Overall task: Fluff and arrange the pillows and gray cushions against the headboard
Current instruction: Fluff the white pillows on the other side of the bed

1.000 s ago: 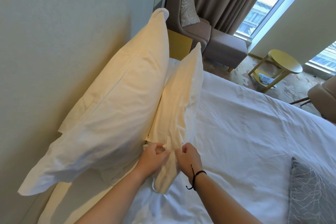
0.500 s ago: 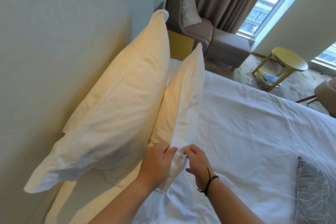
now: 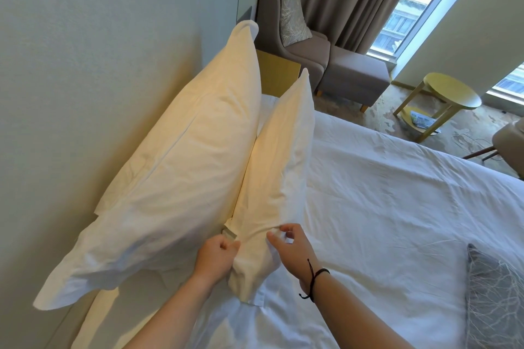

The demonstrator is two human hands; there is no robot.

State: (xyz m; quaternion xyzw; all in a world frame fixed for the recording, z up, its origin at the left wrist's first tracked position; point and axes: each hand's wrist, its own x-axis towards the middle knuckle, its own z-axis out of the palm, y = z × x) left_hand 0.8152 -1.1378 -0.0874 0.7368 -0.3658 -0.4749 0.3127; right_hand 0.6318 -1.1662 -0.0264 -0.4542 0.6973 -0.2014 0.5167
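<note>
Two white pillows stand on edge at the head of the bed: the smaller white fabric pillow (image 3: 279,178) leans on the large white pillow (image 3: 181,167) against the pale headboard wall (image 3: 85,65). My left hand (image 3: 217,256) is fisted on its near end, and my right hand (image 3: 292,246) pinches the same end; half a second ago both met at the flap, now they sit apart. A gray patterned cushion (image 3: 493,303) lies well apart on the white sheet (image 3: 382,207).

White bed (image 3: 397,207) — two pillows (image 3: 192,173), gray cushion (image 3: 493,300)
</note>
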